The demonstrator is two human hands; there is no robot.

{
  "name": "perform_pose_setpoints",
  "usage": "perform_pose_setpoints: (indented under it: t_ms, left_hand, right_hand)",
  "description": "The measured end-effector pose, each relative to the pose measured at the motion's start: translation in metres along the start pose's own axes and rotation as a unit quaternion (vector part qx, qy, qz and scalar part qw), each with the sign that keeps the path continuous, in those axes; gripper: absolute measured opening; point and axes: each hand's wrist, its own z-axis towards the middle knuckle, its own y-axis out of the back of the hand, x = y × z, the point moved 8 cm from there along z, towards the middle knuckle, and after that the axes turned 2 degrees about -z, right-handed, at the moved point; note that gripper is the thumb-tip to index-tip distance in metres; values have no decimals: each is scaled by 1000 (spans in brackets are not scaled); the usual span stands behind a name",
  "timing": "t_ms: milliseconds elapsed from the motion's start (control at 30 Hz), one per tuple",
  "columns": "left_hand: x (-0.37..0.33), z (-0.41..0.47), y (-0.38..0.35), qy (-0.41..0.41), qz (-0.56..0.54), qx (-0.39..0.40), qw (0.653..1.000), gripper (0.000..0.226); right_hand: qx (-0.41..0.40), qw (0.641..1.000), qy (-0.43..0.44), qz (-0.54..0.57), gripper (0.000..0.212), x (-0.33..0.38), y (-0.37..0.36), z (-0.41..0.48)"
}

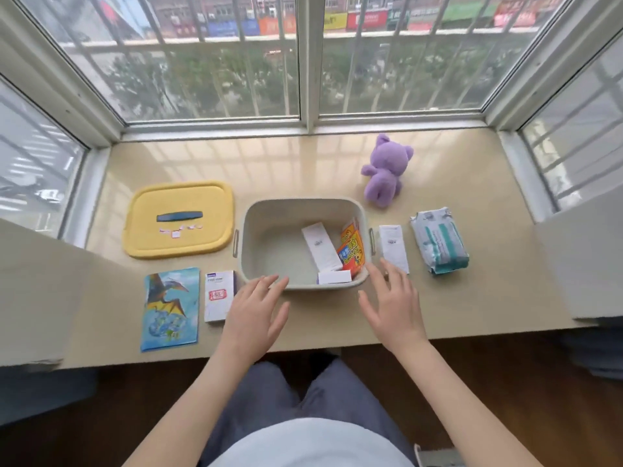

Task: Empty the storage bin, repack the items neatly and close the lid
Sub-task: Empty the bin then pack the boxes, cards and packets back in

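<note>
A pale green storage bin (pixel 269 217) stands open in the middle of the sill. Inside it lie a long white box (pixel 321 246), an orange packet (pixel 352 249) against the right wall and a small white box (pixel 333 277) at the near wall. Its yellow lid (pixel 178 219) lies flat to the left. My left hand (pixel 254 310) hovers with fingers straight at the bin's near left corner. Over the near right corner is my right hand (pixel 392 301), fingers spread. Neither holds anything.
A blue dragon picture packet (pixel 170 308) and a white box (pixel 219 294) lie at the near left. A white box (pixel 393 247), a wipes pack (pixel 438 242) and a purple plush bear (pixel 387 170) sit to the right. Window frames (pixel 308 123) bound the far side.
</note>
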Motion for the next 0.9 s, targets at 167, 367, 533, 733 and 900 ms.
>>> perform_pose_setpoints:
  t_ms: [167, 367, 533, 733, 900]
  left_hand:
    - [-9, 22, -6, 23, -8, -7, 1000, 50]
    - [-3, 57, -26, 41, -37, -7, 998, 52]
    - [11, 94, -66, 52, -65, 16, 996, 53]
    - [41, 157, -122, 95, -109, 15, 989, 52]
    - [68, 210, -186, 203, -174, 41, 963, 72]
  right_hand:
    - [11, 1000, -6, 25, 55, -24, -2, 29]
    - [26, 997, -24, 68, 56, -36, -22, 58]
    - [20, 995, -40, 89, 55, -51, -54, 83]
    - [-12, 994, -33, 100, 49, -65, -103, 120]
    - [-26, 995, -12, 91, 48, -79, -141, 148]
